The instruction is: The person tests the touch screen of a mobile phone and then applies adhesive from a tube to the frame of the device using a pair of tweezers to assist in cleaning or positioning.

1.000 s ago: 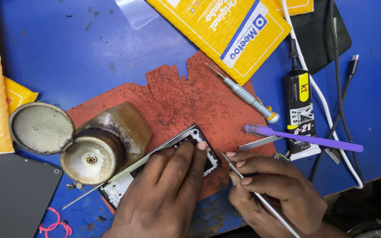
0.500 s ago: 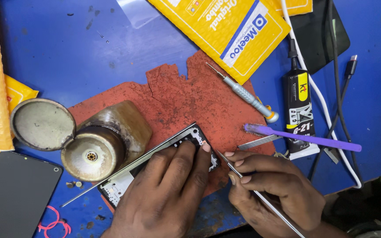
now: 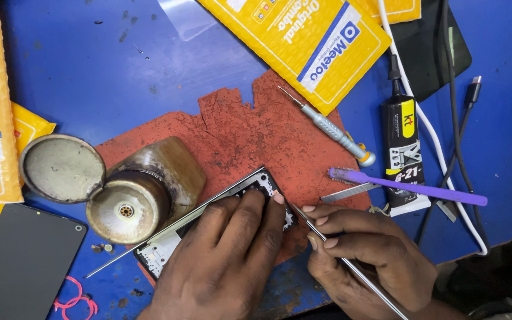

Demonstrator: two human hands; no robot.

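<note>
My left hand [image 3: 223,261] lies flat on an opened phone frame [image 3: 255,181], pressing it onto a worn red mat [image 3: 250,130]. The frame's white lower end [image 3: 158,253] sticks out at the left of the hand. My right hand [image 3: 365,258] pinches thin metal tweezers [image 3: 303,218] like a pen, the tip touching the frame's upper right corner. The handle runs down to the lower right. Most of the frame is hidden under my left hand.
A brass-coloured burner with its open round lid [image 3: 60,169] stands left of the frame. A dark phone screen [image 3: 22,261] lies at bottom left. A screwdriver [image 3: 330,127], purple toothbrush [image 3: 410,188], black glue tube [image 3: 404,151], yellow padded envelopes [image 3: 303,41] and cables [image 3: 445,154] lie around.
The view has shifted slightly. My left hand's fingers crept a little further up over the frame, and the tweezers' tip stays at its corner.
</note>
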